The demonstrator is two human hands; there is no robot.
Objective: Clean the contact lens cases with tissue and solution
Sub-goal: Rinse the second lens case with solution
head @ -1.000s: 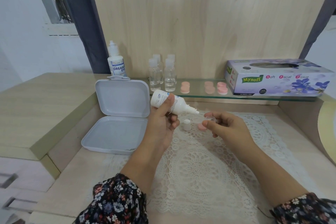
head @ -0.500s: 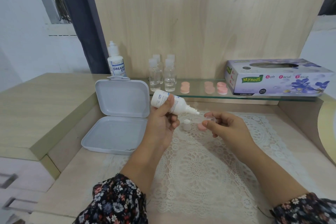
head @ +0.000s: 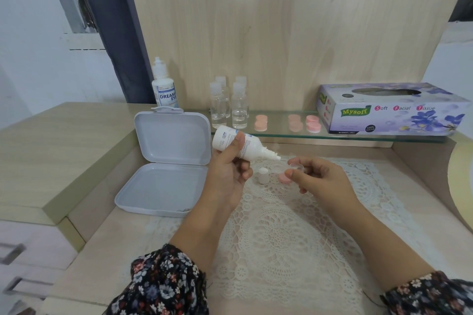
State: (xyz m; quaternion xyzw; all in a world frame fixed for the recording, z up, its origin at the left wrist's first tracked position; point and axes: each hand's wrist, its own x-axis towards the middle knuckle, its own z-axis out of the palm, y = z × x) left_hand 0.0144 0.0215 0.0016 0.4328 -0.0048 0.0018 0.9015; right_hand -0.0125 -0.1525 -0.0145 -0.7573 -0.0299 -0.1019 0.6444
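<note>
— Left hand (head: 227,174) grips the solution bottle (head: 239,144), right hand (head: 317,179) pinches the clear lens case cup (head: 294,167).

— Alignment?

— I see the bottle tilted, nozzle pointing right and down, tip just beside the cup's rim, both above the lace mat (head: 281,233).

A light wood-grain back panel (head: 281,33) fills the 12 o'clock area. A glass shelf (head: 358,137) runs along its base, from centre toward 3 o'clock. Below the shelf lies a pale wood desk surface (head: 84,271), covered at centre by a white lace mat (head: 281,238). At 9 o'clock a raised olive-beige side cabinet top (head: 64,140) adjoins the desk; drawers with metal handles (head: 12,253) sit beneath it at 8 o'clock. A dark vertical post (head: 128,33) stands at 11 o'clock, beside a white wall (head: 30,71). Lighting is soft and even
</note>
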